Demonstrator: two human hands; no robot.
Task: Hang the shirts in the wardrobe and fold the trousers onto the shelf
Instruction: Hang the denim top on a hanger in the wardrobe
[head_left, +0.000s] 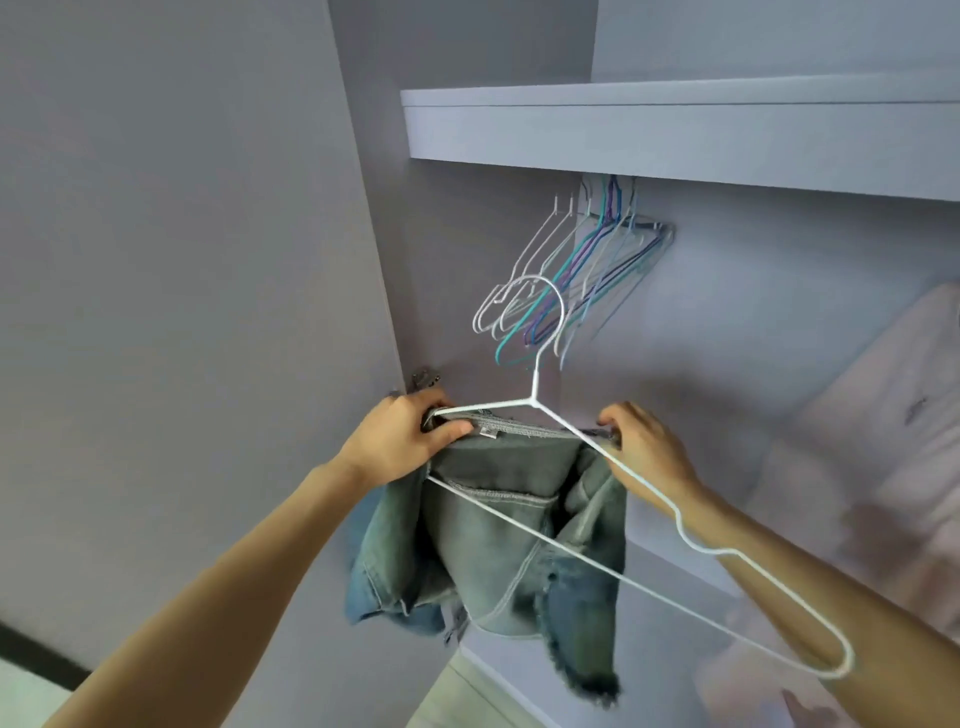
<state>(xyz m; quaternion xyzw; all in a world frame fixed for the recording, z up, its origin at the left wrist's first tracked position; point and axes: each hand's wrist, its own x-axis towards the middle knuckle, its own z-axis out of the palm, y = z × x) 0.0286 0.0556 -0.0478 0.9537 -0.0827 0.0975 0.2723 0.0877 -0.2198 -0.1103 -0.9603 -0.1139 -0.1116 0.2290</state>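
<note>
inside wardrobe, both hands grip denim shirt between them.

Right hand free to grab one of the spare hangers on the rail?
Probably not: the right hand grips the denim garment and white hanger. The spare hangers hang unobstructed above.

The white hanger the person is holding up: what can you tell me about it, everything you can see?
The white hanger looks like thin coated wire with a round hook on top, not yet on any rail. It tilts, its right end dropping low toward the camera. A faded denim garment is partly on it: the left shoulder is tucked inside, the right arm bare. The left hand pinches hanger and collar together; the right hand grips the collar by the wire.
</note>
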